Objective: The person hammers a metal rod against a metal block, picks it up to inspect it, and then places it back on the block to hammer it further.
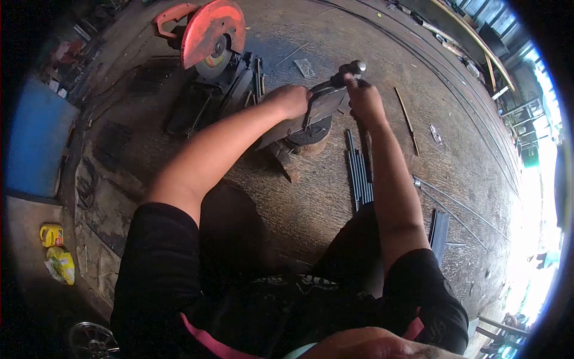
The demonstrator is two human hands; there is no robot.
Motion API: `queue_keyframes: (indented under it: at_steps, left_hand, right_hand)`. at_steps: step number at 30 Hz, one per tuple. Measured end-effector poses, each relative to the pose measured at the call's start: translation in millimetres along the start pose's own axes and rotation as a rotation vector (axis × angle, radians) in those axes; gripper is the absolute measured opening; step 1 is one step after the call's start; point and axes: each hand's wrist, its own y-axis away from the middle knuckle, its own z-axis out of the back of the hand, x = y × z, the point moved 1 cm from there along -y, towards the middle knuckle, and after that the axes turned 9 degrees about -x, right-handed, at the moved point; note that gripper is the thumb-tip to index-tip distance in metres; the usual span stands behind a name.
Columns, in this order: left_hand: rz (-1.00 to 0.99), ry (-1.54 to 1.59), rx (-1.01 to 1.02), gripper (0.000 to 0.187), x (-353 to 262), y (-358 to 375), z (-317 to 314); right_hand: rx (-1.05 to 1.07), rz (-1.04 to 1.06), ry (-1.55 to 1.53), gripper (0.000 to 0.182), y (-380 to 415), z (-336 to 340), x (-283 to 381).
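Gripping a hammer near its metal head, the right hand is closed around the dark handle, the head projecting just above and to the left of the knuckles. The left hand is closed on the upper edge of a flat steel plate, which slopes down toward the person and rests on a round wooden block. Relative to that block, the hammer lies directly above its far edge, between the two hands, and the plate covers most of its top. A bent dark metal piece sits against the plate between the hands; whether either hand also holds it cannot be told. Just to the right of the block, a bundle of cut steel rods lies on the concrete floor, partly under the right forearm. Beyond the block, to its upper left, stands a chop saw with an orange blade guard. Further right of the block, loose long rods lie on the floor.
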Motion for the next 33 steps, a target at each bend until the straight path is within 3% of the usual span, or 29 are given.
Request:
queue_keyframes:
  at_steps: [2,8,11,12,14,15,17,20,22,26,28,29,31,33]
  left_hand:
    - [-0.009,-0.064,-0.044,0.038,-10.5,8.4,11.5]
    - [-0.07,-0.133,-0.132,0.034,-12.3,5.5,2.8]
    - [-0.112,-0.135,-0.163,0.033,-9.9,-0.5,-3.0]
    - [-0.117,-0.13,-0.171,0.033,-8.0,-2.5,-5.5]
    - [-0.156,-0.126,-0.189,0.032,-5.2,-3.3,-11.3]
    - [-0.195,-0.126,-0.209,0.032,-3.8,-4.2,-12.0]
    - [-0.168,-0.133,-0.197,0.033,-0.5,-1.1,-18.8]
    - [-0.13,-0.144,-0.178,0.033,-8.0,0.1,-10.1]
    - [-0.107,-0.14,-0.159,0.034,-13.7,5.6,-2.9]
    - [-0.004,-0.038,-0.092,0.035,-13.5,4.2,-2.3]
    - [-0.003,-0.03,-0.088,0.037,-9.6,1.5,-8.1]
    - [-0.023,-0.027,-0.095,0.037,-8.3,0.5,-8.7]
    - [-0.044,-0.025,-0.112,0.037,-11.6,1.0,-5.4]
    - [0.034,-0.055,-0.074,0.036,-16.3,1.0,-0.9]
  right_hand:
    - [0.076,-0.064,-0.087,0.059,4.5,15.3,5.7]
    - [-0.239,0.141,-0.325,0.048,12.9,64.0,49.9]
    - [-0.279,0.162,-0.34,0.051,5.4,52.2,36.8]
    - [-0.329,0.228,-0.157,0.058,-8.6,36.1,17.4]
    - [-0.237,0.253,0.258,0.06,-11.8,-5.1,-22.9]
    - [-0.243,0.253,0.256,0.06,-11.8,1.4,-19.9]
    - [0.078,-0.176,-0.08,0.06,-10.8,15.8,-21.8]
    - [-0.105,0.009,-0.158,0.053,-6.3,39.9,-9.0]
    - [-0.186,0.017,-0.44,0.046,3.1,66.7,21.5]
    - [-0.343,0.129,-0.618,0.037,9.4,76.7,38.7]
    - [-0.327,0.074,-0.602,0.035,8.9,56.2,27.4]
    - [-0.404,0.189,-0.315,0.045,-12.4,25.6,-5.6]
    - [-0.051,0.032,0.197,0.065,-0.5,9.2,-8.3]
    - [-0.02,0.015,0.051,0.066,-1.7,7.3,-14.2]
